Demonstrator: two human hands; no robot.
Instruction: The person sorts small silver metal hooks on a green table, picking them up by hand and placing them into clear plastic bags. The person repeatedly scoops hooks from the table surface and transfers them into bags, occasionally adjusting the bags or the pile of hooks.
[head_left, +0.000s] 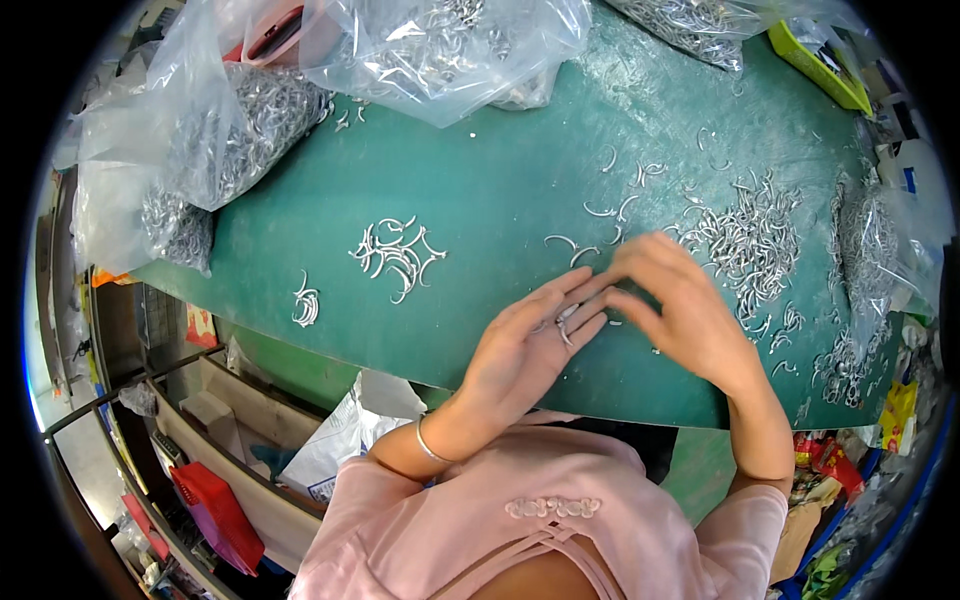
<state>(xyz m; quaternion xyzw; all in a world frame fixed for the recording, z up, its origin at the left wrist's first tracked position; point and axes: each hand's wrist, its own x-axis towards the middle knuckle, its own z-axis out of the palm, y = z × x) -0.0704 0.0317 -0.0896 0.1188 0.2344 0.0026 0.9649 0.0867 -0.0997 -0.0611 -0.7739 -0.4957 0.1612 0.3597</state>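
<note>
My left hand (522,345) is turned palm up over the near edge of the green table, fingers stretched out. A few small curved silver metal pieces (566,322) lie on its fingers. My right hand (672,305) reaches over those fingertips, its own fingers bent and smeared by motion; whether it pinches a piece is hidden. Beyond the hands, loose curved pieces (600,210) are scattered, and a large pile of them (752,238) spreads to the right. On the left lie a smaller group (397,255) and a little cluster (306,303) of the same kind.
Clear plastic bags of metal pieces (250,125) stand at the far left, with another bag (450,60) at the back and one (868,245) at the right edge. A yellow-green tray (822,68) sits at the back right. Below the table's left side is an open drawer (255,415).
</note>
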